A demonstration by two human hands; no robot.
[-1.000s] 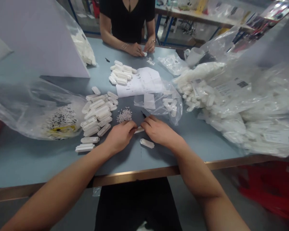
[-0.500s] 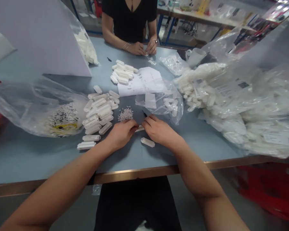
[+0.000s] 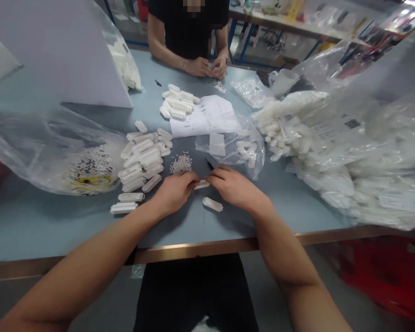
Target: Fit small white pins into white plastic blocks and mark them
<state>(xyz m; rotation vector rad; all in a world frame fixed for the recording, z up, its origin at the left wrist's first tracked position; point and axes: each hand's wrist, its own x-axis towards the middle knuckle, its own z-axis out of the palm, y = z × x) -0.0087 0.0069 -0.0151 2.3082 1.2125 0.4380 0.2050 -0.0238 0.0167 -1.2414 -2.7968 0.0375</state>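
Holding the left end of a white strip [image 3: 202,185] in a narrow grip, the left hand [image 3: 174,191] is positioned beside a heap of small white pegs [image 3: 180,163]. The right hand [image 3: 233,186] is at the strip's right end, a dark pointed tool [image 3: 209,164] projecting beyond it; whether that grip is closed cannot be determined. A second strip [image 3: 213,204] lies nearby on the tabletop [image 3: 190,230].

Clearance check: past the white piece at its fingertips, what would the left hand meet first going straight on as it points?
Likely the right hand, just across the white piece; depth is hard to judge.
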